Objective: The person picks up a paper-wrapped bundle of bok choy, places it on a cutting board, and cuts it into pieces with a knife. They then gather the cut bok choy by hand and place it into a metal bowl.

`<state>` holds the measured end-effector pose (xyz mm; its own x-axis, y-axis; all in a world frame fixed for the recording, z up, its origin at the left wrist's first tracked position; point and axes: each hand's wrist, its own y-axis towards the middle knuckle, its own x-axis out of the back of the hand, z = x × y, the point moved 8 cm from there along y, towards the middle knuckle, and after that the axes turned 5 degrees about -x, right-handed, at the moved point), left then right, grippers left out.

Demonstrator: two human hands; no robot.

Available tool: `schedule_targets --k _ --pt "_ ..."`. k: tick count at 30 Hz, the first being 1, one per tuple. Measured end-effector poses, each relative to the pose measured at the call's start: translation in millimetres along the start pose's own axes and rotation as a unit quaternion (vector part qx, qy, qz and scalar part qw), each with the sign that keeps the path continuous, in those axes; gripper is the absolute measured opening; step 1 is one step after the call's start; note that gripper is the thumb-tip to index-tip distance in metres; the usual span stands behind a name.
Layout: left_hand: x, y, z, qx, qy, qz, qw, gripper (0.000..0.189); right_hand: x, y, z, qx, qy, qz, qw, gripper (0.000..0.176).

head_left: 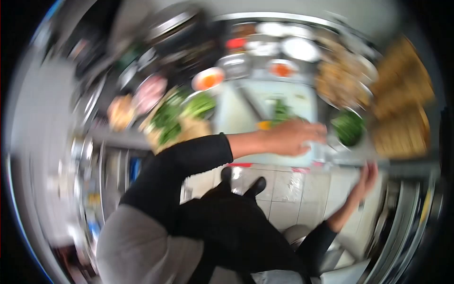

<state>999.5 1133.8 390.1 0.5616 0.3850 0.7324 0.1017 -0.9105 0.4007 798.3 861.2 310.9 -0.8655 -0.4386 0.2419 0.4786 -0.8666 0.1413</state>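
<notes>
My left hand (294, 137) reaches across the front of the pale cutting board (302, 92), its blurred fingers stretched toward the right and apart. Nothing shows in it. Just beyond that hand, chopped greens (280, 110) lie on the board. A dark knife blade (250, 103) rests there too, with a yellow handle (264, 125) partly behind my wrist. Right of my fingertips stands a metal bowl of green leaves (348, 128). My right hand (366, 180) is in front of the counter edge, below that bowl, fingers extended, blurred and holding nothing visible.
Leafy greens (165, 120) lie left of the board, near a bowl of meat (150, 93). Bowls of orange food (208, 79) line the back. A heaped tan food (341, 78) and woven baskets (402, 128) stand right. A dark pot (175, 33) is back left.
</notes>
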Motion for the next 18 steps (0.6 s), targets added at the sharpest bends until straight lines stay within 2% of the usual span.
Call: schedule_targets --k 1,2,3,4,6,7,8,9,10,11,12,13,14,16,17,18 --pt "16 -56 -7 0.038 -0.009 0.001 0.999 0.043 -4 -44 15 0.012 0.031 -0.054 0.998 0.026" --pt "25 -105 -17 0.062 -0.027 0.003 0.998 0.039 -3 -71 -11 0.048 -0.003 -0.042 0.998 0.017" --pt "34 -158 -20 0.119 -0.036 -0.041 0.991 0.033 -21 -101 -29 0.002 0.018 -0.009 1.000 0.014" --pt "39 -214 -16 0.161 -0.052 -0.077 0.983 0.028 -49 -132 -67 -0.062 0.055 0.060 0.995 0.011" --pt "63 -331 -9 0.310 -0.043 -0.218 0.924 0.021 -116 -203 -85 -0.134 -0.013 0.248 0.959 0.015" --pt "71 -393 -1 0.423 -0.022 -0.292 0.857 0.020 -157 -236 -31 -0.108 -0.080 0.433 0.891 0.029" --pt "87 -446 3 0.461 -0.004 -0.349 0.816 0.017 -193 -268 21 -0.079 -0.150 0.597 0.784 0.043" --pt "108 -479 5 0.507 0.027 -0.365 0.781 0.017 -217 -282 40 0.052 -0.149 0.682 0.714 0.048" --pt "115 -536 34 0.496 0.059 -0.428 0.753 0.018 -237 -271 21 0.133 -0.176 0.674 0.705 0.046" --pt "140 -555 40 0.567 0.098 -0.426 0.698 0.019 -258 -251 32 0.155 -0.204 0.600 0.758 0.037" --pt "165 -575 42 0.635 0.134 -0.416 0.637 0.020 -280 -234 54 0.131 -0.169 0.555 0.804 0.024" --pt "177 -603 61 0.607 0.215 -0.414 0.643 0.024 -298 -218 79 0.118 -0.208 0.517 0.822 0.017" --pt "180 -631 83 0.573 0.289 -0.408 0.649 0.028 -315 -207 103 0.188 -0.240 0.498 0.812 0.016" --pt "180 -670 130 0.591 0.308 -0.362 0.652 0.035 -333 -193 128 0.235 -0.210 0.473 0.823 0.020" --pt "184 -663 134 0.625 0.288 -0.355 0.633 0.037 -340 -188 126 0.177 -0.224 0.495 0.821 0.028" --pt "198 -655 125 0.660 0.273 -0.347 0.608 0.040 -347 -189 127 0.164 -0.253 0.506 0.808 0.036"
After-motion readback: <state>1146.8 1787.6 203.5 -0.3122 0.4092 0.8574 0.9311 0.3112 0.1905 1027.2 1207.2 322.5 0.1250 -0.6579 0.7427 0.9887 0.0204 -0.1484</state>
